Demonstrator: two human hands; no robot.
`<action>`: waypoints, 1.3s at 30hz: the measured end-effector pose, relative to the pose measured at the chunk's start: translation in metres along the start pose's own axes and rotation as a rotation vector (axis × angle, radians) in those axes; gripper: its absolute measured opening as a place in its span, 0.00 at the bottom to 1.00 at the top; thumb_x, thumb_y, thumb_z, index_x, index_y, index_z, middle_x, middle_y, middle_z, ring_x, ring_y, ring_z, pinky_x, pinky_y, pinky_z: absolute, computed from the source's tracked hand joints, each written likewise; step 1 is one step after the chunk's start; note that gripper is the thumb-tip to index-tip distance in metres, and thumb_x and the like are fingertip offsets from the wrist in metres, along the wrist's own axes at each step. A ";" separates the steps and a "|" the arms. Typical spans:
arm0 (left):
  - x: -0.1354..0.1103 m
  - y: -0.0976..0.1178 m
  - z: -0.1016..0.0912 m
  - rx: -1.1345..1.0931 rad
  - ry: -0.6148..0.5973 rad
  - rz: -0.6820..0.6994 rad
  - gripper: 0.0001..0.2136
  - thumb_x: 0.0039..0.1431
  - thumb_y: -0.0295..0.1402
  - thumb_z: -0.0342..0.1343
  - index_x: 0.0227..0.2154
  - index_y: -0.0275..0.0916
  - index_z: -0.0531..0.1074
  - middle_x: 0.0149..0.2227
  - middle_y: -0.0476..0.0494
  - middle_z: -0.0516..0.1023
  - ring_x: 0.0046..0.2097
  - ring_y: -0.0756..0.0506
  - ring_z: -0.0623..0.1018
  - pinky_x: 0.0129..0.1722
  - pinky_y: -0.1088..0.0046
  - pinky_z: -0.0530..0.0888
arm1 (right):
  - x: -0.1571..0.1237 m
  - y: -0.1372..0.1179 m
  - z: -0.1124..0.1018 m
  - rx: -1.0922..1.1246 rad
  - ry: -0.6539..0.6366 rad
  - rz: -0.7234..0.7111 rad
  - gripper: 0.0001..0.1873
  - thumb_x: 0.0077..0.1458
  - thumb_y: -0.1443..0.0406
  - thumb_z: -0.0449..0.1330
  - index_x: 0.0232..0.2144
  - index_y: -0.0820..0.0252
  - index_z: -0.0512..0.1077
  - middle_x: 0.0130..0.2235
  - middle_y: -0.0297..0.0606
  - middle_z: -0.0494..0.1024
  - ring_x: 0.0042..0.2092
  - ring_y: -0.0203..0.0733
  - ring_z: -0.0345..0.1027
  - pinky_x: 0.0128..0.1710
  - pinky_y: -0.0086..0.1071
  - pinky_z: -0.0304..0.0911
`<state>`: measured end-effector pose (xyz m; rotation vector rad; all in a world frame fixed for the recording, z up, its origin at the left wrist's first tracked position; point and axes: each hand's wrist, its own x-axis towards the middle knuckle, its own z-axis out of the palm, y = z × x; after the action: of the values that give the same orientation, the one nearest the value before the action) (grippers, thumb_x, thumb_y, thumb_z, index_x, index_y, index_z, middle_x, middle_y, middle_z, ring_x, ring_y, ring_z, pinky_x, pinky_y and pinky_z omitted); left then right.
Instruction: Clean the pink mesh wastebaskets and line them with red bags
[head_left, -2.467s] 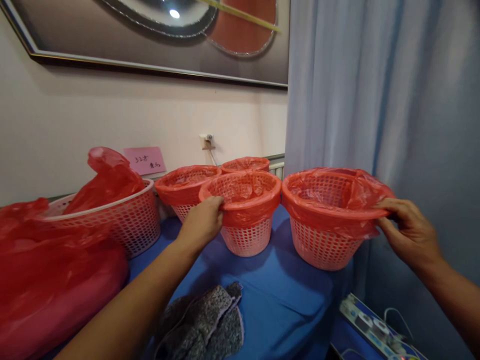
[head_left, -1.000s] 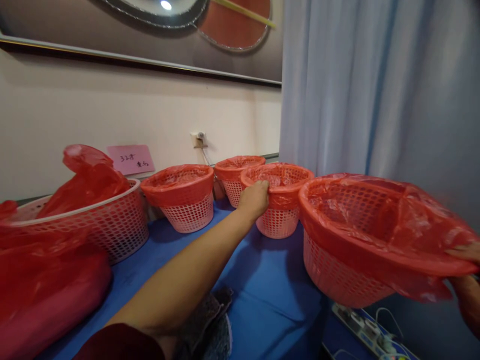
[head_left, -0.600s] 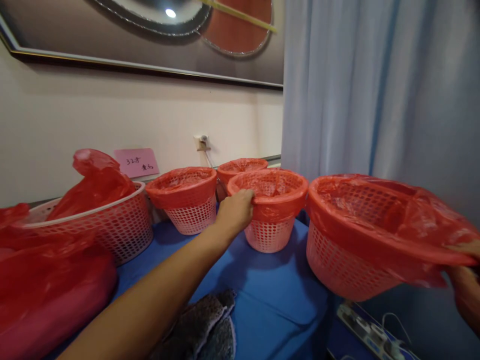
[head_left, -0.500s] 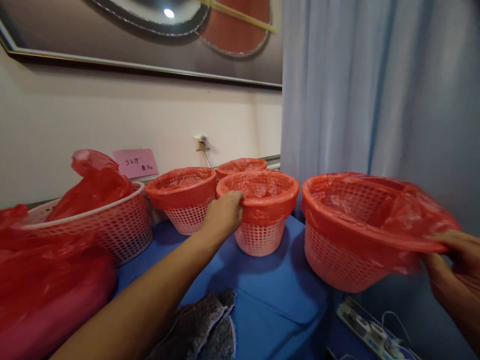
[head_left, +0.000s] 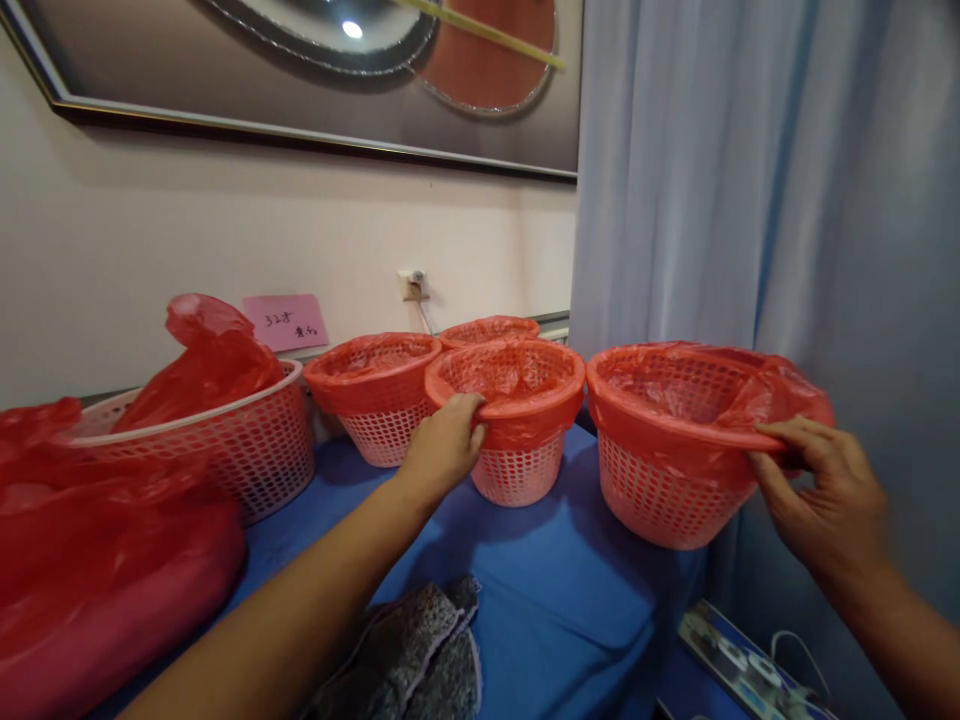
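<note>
My left hand point(head_left: 448, 440) pinches the front-left rim of a small pink plastic basket point(head_left: 517, 475), which is lined with a red plastic bag folded over its edge. My right hand point(head_left: 832, 490) grips the rim of a larger pink basket point(head_left: 660, 495) at the right, thumb below and fingers on top. That basket too has a red bag point(head_left: 679, 400) draped inside and over its rim. The two held baskets stand side by side, close together, on a blue cloth point(head_left: 555, 590). The tips of my right fingers curl over the bag's edge.
Two more lined baskets, one at left point(head_left: 379, 400) and one behind point(head_left: 491, 330), stand near the wall. A wide basket point(head_left: 277, 450) holds a red bag; another red bag point(head_left: 112, 560) bulges in front. Dark fabric point(head_left: 420, 660), a power strip point(head_left: 739, 660) and a curtain point(head_left: 675, 180) surround.
My right hand has brought the larger basket leftward, nearer the small one. My left hand keeps its hold on the small basket's rim, and the view has shifted slightly.
</note>
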<state>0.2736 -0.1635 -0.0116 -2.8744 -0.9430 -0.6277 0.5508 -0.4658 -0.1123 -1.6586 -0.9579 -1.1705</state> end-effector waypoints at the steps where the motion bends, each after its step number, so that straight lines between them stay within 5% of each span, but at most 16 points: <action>1: 0.001 0.001 0.000 0.006 0.001 -0.003 0.17 0.67 0.30 0.53 0.58 0.41 0.70 0.59 0.39 0.79 0.57 0.39 0.80 0.56 0.64 0.75 | -0.001 -0.001 -0.001 -0.020 -0.020 0.008 0.15 0.61 0.56 0.64 0.48 0.56 0.77 0.47 0.43 0.77 0.42 0.48 0.75 0.42 0.42 0.73; 11: 0.005 0.026 -0.009 0.090 -0.001 -0.018 0.11 0.69 0.30 0.50 0.50 0.40 0.73 0.52 0.36 0.81 0.50 0.33 0.84 0.46 0.56 0.80 | 0.004 -0.019 0.006 -0.082 -0.158 0.025 0.25 0.65 0.54 0.60 0.60 0.58 0.72 0.55 0.48 0.74 0.51 0.54 0.75 0.49 0.47 0.73; 15: -0.002 0.026 -0.004 0.067 -0.005 -0.004 0.17 0.69 0.30 0.52 0.59 0.41 0.69 0.57 0.37 0.79 0.54 0.35 0.82 0.50 0.58 0.80 | -0.001 -0.023 0.007 -0.034 -0.164 -0.011 0.29 0.65 0.55 0.60 0.64 0.59 0.68 0.59 0.50 0.72 0.55 0.57 0.73 0.55 0.49 0.71; 21: -0.033 -0.003 0.014 -0.158 0.289 0.152 0.24 0.68 0.29 0.53 0.65 0.39 0.62 0.66 0.33 0.69 0.62 0.36 0.76 0.57 0.56 0.79 | -0.005 -0.025 0.006 0.000 -0.134 -0.037 0.32 0.65 0.57 0.61 0.68 0.58 0.64 0.62 0.51 0.70 0.60 0.59 0.69 0.58 0.52 0.67; 24: -0.060 -0.019 0.025 -0.273 0.405 0.205 0.20 0.69 0.31 0.52 0.62 0.41 0.64 0.63 0.34 0.73 0.52 0.41 0.83 0.51 0.62 0.82 | -0.001 -0.024 0.006 0.017 -0.159 -0.044 0.27 0.66 0.58 0.61 0.64 0.58 0.68 0.59 0.50 0.73 0.55 0.54 0.73 0.55 0.48 0.70; 27: -0.089 -0.037 0.039 -0.355 0.383 0.188 0.17 0.69 0.33 0.52 0.59 0.42 0.68 0.60 0.35 0.75 0.40 0.46 0.85 0.38 0.69 0.84 | 0.005 -0.023 0.007 0.019 -0.161 -0.019 0.18 0.67 0.58 0.59 0.55 0.58 0.74 0.51 0.46 0.76 0.48 0.49 0.75 0.49 0.43 0.72; 31: -0.122 -0.061 0.059 -0.413 0.319 0.073 0.14 0.68 0.37 0.51 0.53 0.41 0.72 0.55 0.35 0.80 0.37 0.45 0.85 0.32 0.71 0.83 | 0.013 -0.029 0.010 0.018 -0.149 0.058 0.14 0.66 0.57 0.59 0.48 0.56 0.77 0.46 0.42 0.78 0.44 0.46 0.75 0.47 0.42 0.72; 39: -0.168 -0.103 0.088 -0.443 0.197 -0.099 0.15 0.64 0.41 0.52 0.46 0.41 0.77 0.52 0.36 0.83 0.37 0.42 0.86 0.34 0.68 0.84 | 0.006 -0.041 0.011 0.020 -0.160 0.089 0.24 0.64 0.55 0.60 0.59 0.57 0.72 0.55 0.48 0.76 0.46 0.50 0.76 0.48 0.47 0.74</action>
<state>0.1231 -0.1583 -0.1659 -3.0594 -1.0317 -1.2469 0.5177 -0.4409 -0.0992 -1.7813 -0.9804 -0.9772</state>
